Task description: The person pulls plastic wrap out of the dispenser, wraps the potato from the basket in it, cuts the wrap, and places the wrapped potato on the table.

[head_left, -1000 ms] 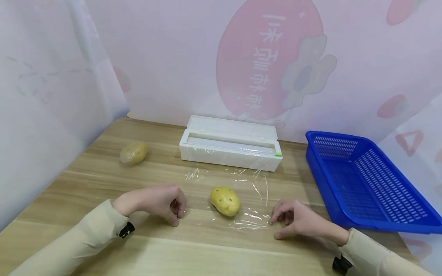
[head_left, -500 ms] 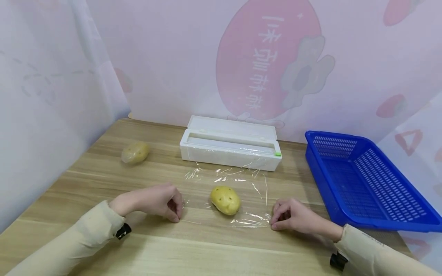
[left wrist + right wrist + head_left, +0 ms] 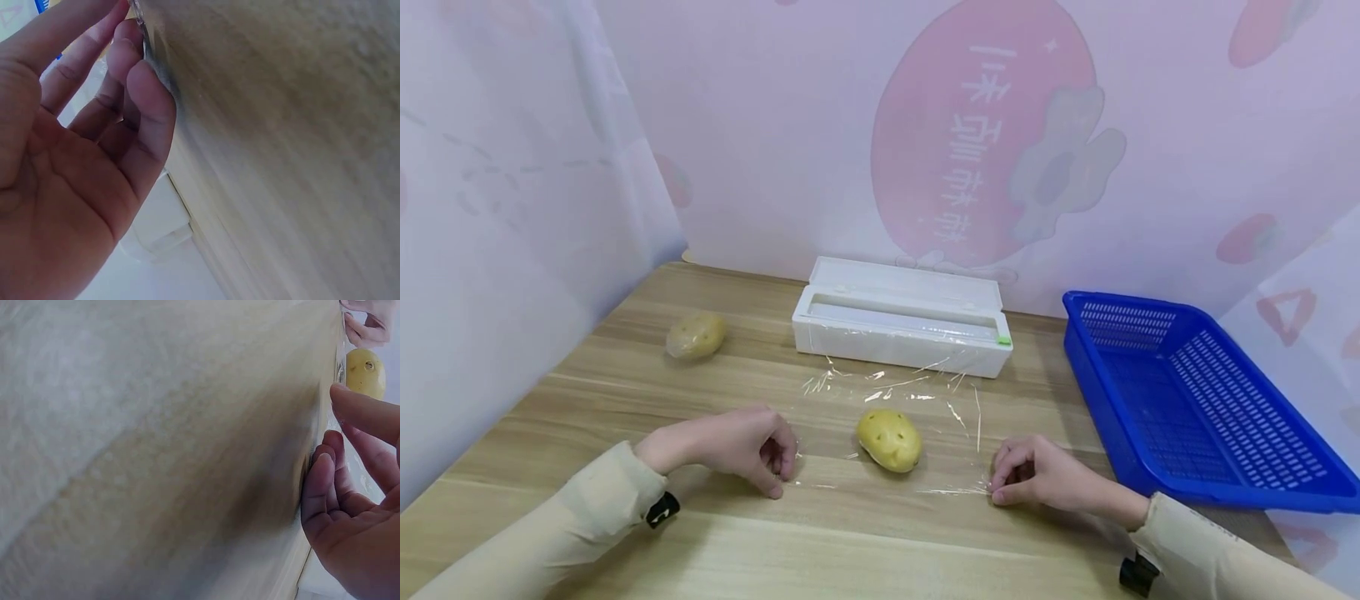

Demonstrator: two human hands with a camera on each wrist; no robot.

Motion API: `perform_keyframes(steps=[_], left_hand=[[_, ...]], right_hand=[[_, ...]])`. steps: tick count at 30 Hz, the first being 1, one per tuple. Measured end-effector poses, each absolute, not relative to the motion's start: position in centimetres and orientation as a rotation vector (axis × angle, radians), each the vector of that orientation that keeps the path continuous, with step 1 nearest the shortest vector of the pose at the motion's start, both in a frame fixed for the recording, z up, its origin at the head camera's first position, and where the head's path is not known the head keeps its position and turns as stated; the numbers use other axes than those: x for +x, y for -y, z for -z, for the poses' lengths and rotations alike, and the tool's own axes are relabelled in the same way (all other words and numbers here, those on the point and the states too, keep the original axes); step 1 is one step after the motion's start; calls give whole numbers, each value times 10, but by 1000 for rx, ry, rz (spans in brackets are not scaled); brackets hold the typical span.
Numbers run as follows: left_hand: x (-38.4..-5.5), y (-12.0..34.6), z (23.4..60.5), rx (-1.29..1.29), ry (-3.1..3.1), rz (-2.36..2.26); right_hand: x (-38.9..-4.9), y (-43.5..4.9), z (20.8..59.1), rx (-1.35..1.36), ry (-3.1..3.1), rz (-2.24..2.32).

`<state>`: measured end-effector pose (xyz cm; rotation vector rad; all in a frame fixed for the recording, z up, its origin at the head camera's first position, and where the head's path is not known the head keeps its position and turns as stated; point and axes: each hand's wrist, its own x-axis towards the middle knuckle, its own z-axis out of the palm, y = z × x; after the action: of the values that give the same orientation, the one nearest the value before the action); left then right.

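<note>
Cling film [image 3: 955,410] is spread across the wood-grain bench [image 3: 880,554] from an open white dispenser box [image 3: 902,350]; its near edge is pinched between thumb and fingers at one end by the left hand [image 3: 733,444], at the other by the right hand [image 3: 1051,477]; a yellow potato [image 3: 889,440] is set on the film, between the two; a second potato [image 3: 696,335], covered in clear film, is placed farther left; a blue perforated basket [image 3: 1107,408] is stood beyond the right hand.
</note>
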<state>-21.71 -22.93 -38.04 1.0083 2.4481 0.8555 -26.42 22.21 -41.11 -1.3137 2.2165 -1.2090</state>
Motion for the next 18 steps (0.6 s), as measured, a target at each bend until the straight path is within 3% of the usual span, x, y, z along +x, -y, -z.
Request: perform_keyframes(steps=[18], left_hand=[[-216, 237, 383, 1003, -2462, -864]], right_hand=[[-265, -224, 411, -1307, -2135, 1252]])
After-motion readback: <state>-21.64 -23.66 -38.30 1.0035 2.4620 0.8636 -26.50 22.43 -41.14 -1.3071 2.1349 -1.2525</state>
